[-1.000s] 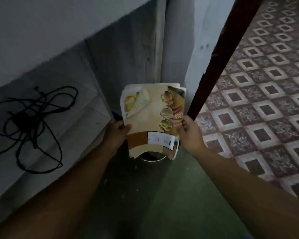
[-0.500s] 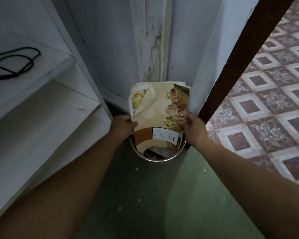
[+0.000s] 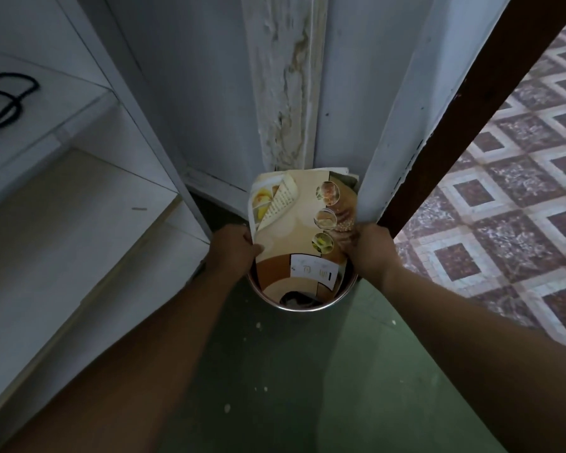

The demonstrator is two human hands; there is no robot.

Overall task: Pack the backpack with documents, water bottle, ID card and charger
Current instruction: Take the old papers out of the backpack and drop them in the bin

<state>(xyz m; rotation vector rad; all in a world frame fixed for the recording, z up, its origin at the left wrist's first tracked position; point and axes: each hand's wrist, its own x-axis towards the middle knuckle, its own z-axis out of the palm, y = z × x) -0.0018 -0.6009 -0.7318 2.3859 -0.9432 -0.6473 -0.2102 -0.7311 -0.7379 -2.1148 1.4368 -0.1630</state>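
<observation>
White shelf unit (image 3: 79, 204) at left, with a black cable (image 3: 10, 99) on its far upper shelf. Round metal-rimmed bin (image 3: 307, 309) sits on the green floor (image 3: 275, 371) in the corner, hemmed between the unit and a dark door frame (image 3: 471, 119) at right. Documents (image 3: 294, 237) stand in the bin, long axis near to far, lower end inside it, top end toward the corner; left grip (image 3: 232, 246) pinches their left edge, right grip (image 3: 373, 250) their right edge.

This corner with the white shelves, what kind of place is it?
Probably a room in a home: white shelves with a black cable, a dark door frame, patterned floor tiles beyond it.
</observation>
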